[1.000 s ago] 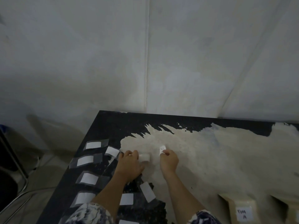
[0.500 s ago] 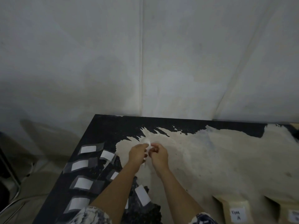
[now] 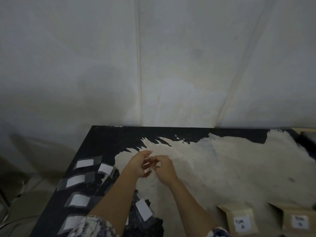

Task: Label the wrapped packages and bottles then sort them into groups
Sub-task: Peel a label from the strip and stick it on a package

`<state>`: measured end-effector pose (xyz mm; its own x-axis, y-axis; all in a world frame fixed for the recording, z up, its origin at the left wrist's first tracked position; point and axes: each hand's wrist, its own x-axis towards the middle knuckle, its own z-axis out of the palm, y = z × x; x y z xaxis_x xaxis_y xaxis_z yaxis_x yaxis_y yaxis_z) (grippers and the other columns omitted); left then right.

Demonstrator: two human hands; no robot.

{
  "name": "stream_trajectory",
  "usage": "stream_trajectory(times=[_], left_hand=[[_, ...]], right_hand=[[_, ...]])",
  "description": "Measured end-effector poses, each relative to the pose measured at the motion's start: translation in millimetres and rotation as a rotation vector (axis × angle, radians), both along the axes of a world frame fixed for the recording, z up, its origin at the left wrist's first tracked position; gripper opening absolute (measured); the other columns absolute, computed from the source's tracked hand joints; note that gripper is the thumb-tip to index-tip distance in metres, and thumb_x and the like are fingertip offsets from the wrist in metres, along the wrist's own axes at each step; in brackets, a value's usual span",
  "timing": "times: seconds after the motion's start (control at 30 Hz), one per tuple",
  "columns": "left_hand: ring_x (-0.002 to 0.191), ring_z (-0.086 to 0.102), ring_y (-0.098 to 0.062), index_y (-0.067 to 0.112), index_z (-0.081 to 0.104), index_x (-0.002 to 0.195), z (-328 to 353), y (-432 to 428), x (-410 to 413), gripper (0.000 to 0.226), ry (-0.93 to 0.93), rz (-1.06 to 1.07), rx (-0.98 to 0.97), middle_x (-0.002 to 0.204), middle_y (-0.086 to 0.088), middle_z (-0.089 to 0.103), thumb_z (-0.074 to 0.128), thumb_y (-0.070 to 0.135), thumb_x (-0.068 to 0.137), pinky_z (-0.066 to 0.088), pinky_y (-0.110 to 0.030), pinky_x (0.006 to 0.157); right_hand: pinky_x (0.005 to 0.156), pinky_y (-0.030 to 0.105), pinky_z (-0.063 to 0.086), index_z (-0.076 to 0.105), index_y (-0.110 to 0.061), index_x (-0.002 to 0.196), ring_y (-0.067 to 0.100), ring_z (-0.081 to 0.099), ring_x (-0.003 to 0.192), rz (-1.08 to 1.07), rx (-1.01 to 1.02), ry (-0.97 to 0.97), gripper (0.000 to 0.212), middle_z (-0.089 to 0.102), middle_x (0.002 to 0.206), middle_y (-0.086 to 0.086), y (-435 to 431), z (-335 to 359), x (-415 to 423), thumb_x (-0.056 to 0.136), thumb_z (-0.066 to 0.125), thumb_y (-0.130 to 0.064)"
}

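Now both hands meet over the bench (image 3: 239, 168): left hand (image 3: 139, 165) with fingers spread apart, right hand (image 3: 164, 168) with fingers curled together, contents hidden. Blank labels (image 3: 85, 163) line the left edge; labelled packages (image 3: 239, 219) sit near right.

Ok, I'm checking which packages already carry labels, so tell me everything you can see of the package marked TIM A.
The package marked TIM A looks like a tan, paper-wrapped block lying on the worn table near its front edge, at the lower right of the view. A white label is stuck on its facing side, handwritten "TIM" above "A". The frame cuts off its lower part. A similar labelled package sits apart to its right, its writing too blurred to read. Neither hand touches it.
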<state>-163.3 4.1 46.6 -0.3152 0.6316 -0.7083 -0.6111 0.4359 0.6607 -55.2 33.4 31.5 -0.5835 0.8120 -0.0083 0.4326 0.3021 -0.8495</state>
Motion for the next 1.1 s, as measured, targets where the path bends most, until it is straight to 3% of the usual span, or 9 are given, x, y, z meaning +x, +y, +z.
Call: stream_trajectory(times=[0.13,0.23,0.4,0.5,0.6,0.7,0.83,1.0,1.1], left_hand=[[0.076,0.054,-0.022,0.008,0.055,0.088,5,3,5,0.020,-0.054,-0.034,-0.006,0.079,-0.006,0.058,0.059,0.027,0.085,0.039,-0.039,0.074],[0.075,0.054,-0.024,0.005,0.055,0.093,10,5,5,0.025,-0.096,-0.020,0.007,0.079,-0.008,0.056,0.061,0.027,0.084,0.041,-0.041,0.071],[0.079,0.054,-0.026,0.001,0.054,0.106,14,4,1,0.048,-0.184,-0.074,-0.020,0.080,-0.010,0.055,0.068,0.038,0.079,0.042,-0.042,0.071],[0.091,0.055,-0.027,0.003,0.057,0.105,11,1,-4,0.050,-0.194,-0.112,0.003,0.090,-0.009,0.060,0.066,0.045,0.080,0.041,-0.042,0.076],[0.104,0.051,-0.023,0.012,0.062,0.104,7,0,-4,0.039,-0.010,-0.123,0.016,0.109,-0.004,0.061,0.058,0.046,0.085,0.034,-0.040,0.088],[0.116,0.044,-0.023,0.016,0.068,0.106,3,1,-5,0.029,0.228,-0.136,0.121,0.126,-0.004,0.056,0.050,0.019,0.084,0.029,-0.041,0.093],[0.119,0.044,-0.024,0.019,0.067,0.106,6,1,-2,0.038,0.502,-0.305,0.121,0.121,-0.007,0.055,0.044,0.002,0.081,0.031,-0.035,0.090],[0.118,0.046,-0.022,0.036,0.068,0.087,7,3,0,0.024,0.741,-0.416,0.046,0.113,0.001,0.062,0.061,0.028,0.065,0.031,-0.040,0.108],[0.121,0.043,-0.017,0.029,0.061,0.118,13,1,5,0.040,0.629,-0.466,0.200,0.123,0.004,0.056,0.062,0.024,0.079,0.029,-0.035,0.105]], right_hand=[[0.069,0.012,0.049,0.061,-0.008,0.109,0.009,0.056,0.081,-0.028,-0.050,0.077,0.039,0.058,0.094,0.002,1,4,-2,0.082,0.043,0.014],[0.063,0.012,0.051,0.059,-0.011,0.108,0.009,0.059,0.076,-0.034,-0.082,0.099,0.040,0.060,0.086,0.002,0,7,-3,0.082,0.042,0.014],[0.074,0.021,0.056,0.054,-0.015,0.114,0.017,0.067,0.084,-0.033,-0.148,0.158,0.043,0.068,0.091,0.010,2,10,-2,0.082,0.048,0.013],[0.071,0.015,0.054,0.057,-0.015,0.109,0.013,0.067,0.080,-0.051,-0.186,0.194,0.040,0.068,0.085,0.007,3,13,-1,0.081,0.053,0.012],[0.066,0.011,0.048,0.058,-0.015,0.104,0.008,0.063,0.074,-0.128,-0.314,0.311,0.037,0.065,0.077,0.003,11,21,3,0.079,0.060,0.012],[0.072,0.020,0.047,0.060,-0.011,0.101,0.012,0.061,0.073,-0.161,-0.424,0.339,0.035,0.065,0.074,0.005,22,29,8,0.078,0.058,0.015],[0.065,0.026,0.048,0.060,-0.010,0.098,0.014,0.060,0.068,-0.119,-0.480,0.324,0.033,0.060,0.070,0.002,30,41,14,0.081,0.051,0.016],[0.061,0.025,0.049,0.062,-0.006,0.094,0.015,0.055,0.063,-0.194,-0.540,0.434,0.037,0.056,0.068,0.004,37,49,19,0.082,0.040,0.021],[0.058,0.021,0.047,0.060,0.001,0.107,0.014,0.056,0.064,-0.200,-0.549,0.426,0.039,0.057,0.069,0.007,38,54,23,0.081,0.039,0.020]])
